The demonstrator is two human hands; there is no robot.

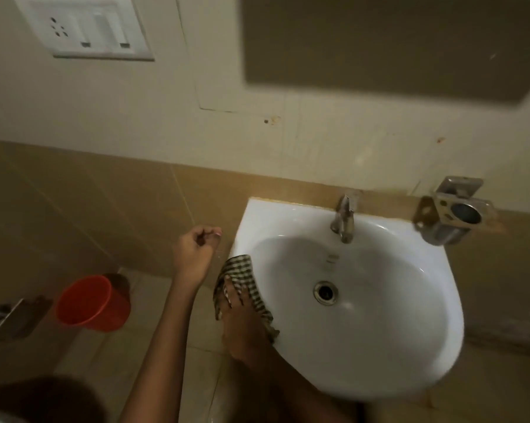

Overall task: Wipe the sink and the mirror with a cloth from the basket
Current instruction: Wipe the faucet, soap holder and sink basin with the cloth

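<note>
Carefully now: your right hand [239,312] lies flat on the checked cloth [242,285], which is draped over the left rim of the sink [379,346], part of it on the rim and part hanging down outside. Judging from that overhang, the cloth could slide off the outer edge and drop to the floor if you push outward or lift your palm, since nothing pinches it. Pressing with open fingers also means the fabric may bunch under your hand instead of sweeping, leaving the rim only half wiped.

Your right grip is not a clasp at all: the fingers are spread and laid over the cloth, pressing it down against the porcelain, not curled around it. Your left hand [195,251] hangs in the air just beside the sink's rear left corner, loosely curled into a near fist; it holds nothing that I can make out and touches neither sink nor wall.

The tap [343,218] stands at the rear edge of the sink, and a sweep along the back could snag the cloth on it. The metal holder [454,213] is fixed to the wall by the rear right corner, where a wide stroke could knock it.

The bowl and the drain [325,293] look bare of cloth, so most of the sink seems yet to be wiped, and the mirror [395,41] above is untouched by either hand. An orange bucket [89,303] sits on the floor, well apart to the left of the sink. No basket shows here.
</note>
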